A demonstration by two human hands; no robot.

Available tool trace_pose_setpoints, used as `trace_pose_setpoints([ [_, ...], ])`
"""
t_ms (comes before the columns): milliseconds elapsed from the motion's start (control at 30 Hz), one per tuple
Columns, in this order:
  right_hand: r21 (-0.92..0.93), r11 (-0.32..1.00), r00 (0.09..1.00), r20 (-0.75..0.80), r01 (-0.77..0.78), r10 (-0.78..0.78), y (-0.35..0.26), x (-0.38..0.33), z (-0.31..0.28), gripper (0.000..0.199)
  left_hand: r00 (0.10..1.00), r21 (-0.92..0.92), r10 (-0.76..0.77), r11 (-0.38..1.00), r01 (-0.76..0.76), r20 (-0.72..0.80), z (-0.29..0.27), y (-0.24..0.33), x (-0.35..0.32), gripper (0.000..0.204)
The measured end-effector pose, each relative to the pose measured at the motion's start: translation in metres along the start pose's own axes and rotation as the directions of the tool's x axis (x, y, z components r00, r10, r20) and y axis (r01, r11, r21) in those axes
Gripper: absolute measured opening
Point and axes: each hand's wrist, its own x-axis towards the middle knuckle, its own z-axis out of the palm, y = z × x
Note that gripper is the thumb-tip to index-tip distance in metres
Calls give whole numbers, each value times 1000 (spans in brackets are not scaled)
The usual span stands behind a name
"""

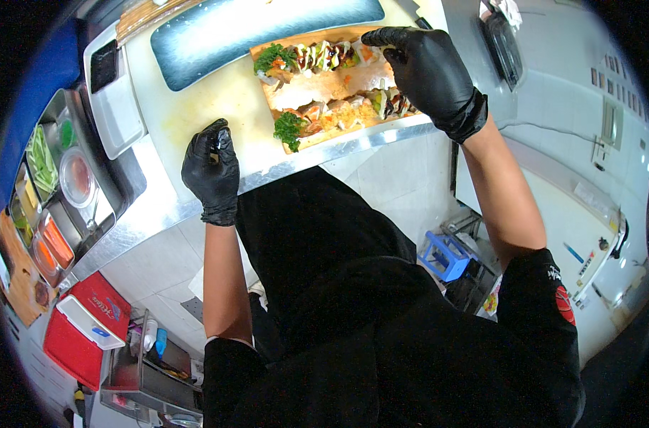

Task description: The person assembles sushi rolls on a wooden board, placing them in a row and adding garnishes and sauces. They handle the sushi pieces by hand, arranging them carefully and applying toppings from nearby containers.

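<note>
A wooden serving tray [353, 135] lies on the white cutting board, holding two rows of sauced sushi rolls. In the far row [317, 58] are dark and white sauce and green pieces. The near row [338, 115] has a crumbly orange topping. Curly green garnish [288, 127] sits at the left end of each row. My right hand [438, 82], in a black glove, bends over the far row's right end, fingers and thumb closed around a spot I cannot make out. Left of the tray, my gloved left hand [211, 171] is curled closed above the board's near edge; its contents are hidden.
A long blue-grey plate [267, 32] lies behind the tray on the white cutting board [189, 107]. At left are a white tub [117, 107] and metal bins of vegetables [42, 157]. A knife handle [423, 23] shows at the board's far right. A blue stool [444, 257] stands below.
</note>
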Motion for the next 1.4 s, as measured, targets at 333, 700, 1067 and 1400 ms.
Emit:
trace_pose_setpoints([
  [333, 26, 997, 996, -42, 79, -78, 14, 0, 3, 22, 999, -14, -27, 1000, 27, 18, -2, 3, 1, 11],
  [700, 28, 999, 996, -88, 16, -13, 32, -12, -3, 16, 1000, 11, 6, 1000, -6, 23, -2, 3, 2, 11],
  [1067, 64, 994, 978, -193, 91, -77, 31, -20, 0, 15, 999, -6, -47, 999, 47, 11, 3, -14, -10, 12],
  [1400, -63, 998, 968, -252, -23, 6, -1, 56, -54, 23, 946, -279, -213, 919, 278, 243, -29, 9, 14, 19],
])
